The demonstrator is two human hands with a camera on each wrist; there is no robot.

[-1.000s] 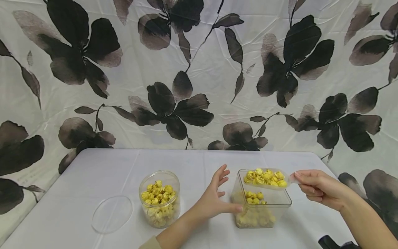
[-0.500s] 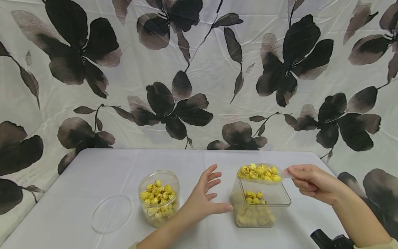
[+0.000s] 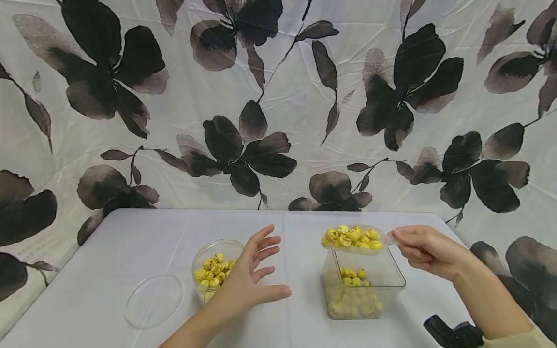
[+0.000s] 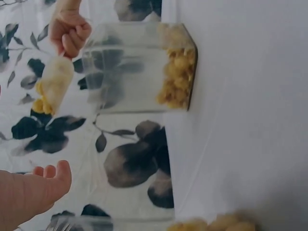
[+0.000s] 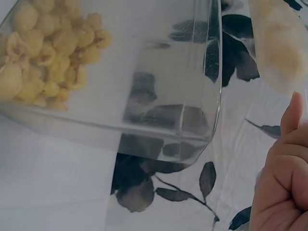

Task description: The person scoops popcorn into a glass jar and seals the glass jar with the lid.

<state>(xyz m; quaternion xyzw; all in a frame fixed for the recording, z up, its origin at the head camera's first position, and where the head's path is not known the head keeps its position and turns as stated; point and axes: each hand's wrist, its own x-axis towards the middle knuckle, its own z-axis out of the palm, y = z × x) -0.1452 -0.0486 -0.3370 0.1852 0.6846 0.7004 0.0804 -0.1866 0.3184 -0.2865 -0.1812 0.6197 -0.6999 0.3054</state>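
My right hand [image 3: 424, 251] pinches the handle of a translucent scoop [image 4: 58, 79] heaped with yellow popcorn [image 3: 352, 237]. The scoop is level above the far left rim of a clear rectangular container [image 3: 390, 294], which holds more popcorn [image 3: 354, 275] at its bottom. My left hand [image 3: 248, 282] is raised with spread fingers and holds nothing. It overlaps the right side of a round clear jar [image 3: 209, 249] in the head view, hiding part of it. Popcorn [image 3: 212, 270] fills the lower part of the jar, whose mouth is uncovered.
A clear round lid [image 3: 154, 302] lies flat on the white table [image 3: 256, 333], left of the jar. A black device [image 3: 452, 331] shows by the right wrist. Behind the table's far edge hangs a white cloth [image 3: 304, 96] with dark flowers.
The left hand has moved left, from beside the container to in front of the jar. The right hand has carried the loaded scoop left and slightly up. Container, jar and lid stay put.
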